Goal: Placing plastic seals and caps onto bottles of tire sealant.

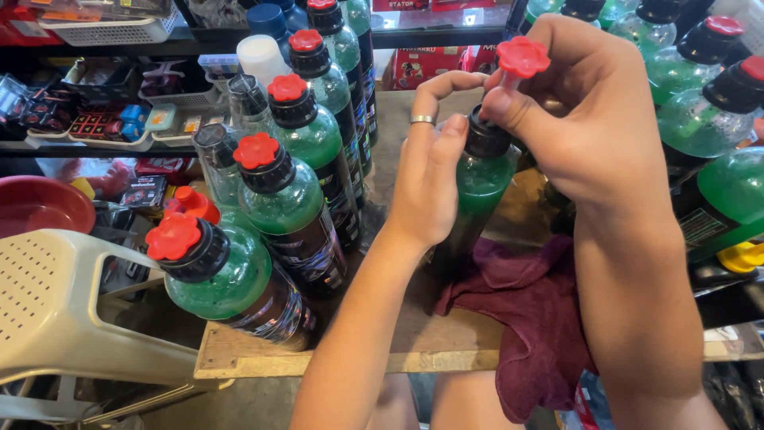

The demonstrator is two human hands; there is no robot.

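My left hand [430,179], with a ring on one finger, is wrapped around the neck of a bottle of green liquid [476,199] with a black collar, standing upright on the wooden bench [430,342]. My right hand [581,119] pinches a red flower-shaped cap [522,57] just above that bottle's neck. A row of similar green bottles with red caps [274,199] stands to the left of my left hand.
More green bottles [708,119] lean at the right. A maroon cloth [533,310] lies on the bench under my arms. A cream plastic stool [56,302] and a red bowl [40,203] sit at left; shelves of small packaged goods [103,111] run behind.
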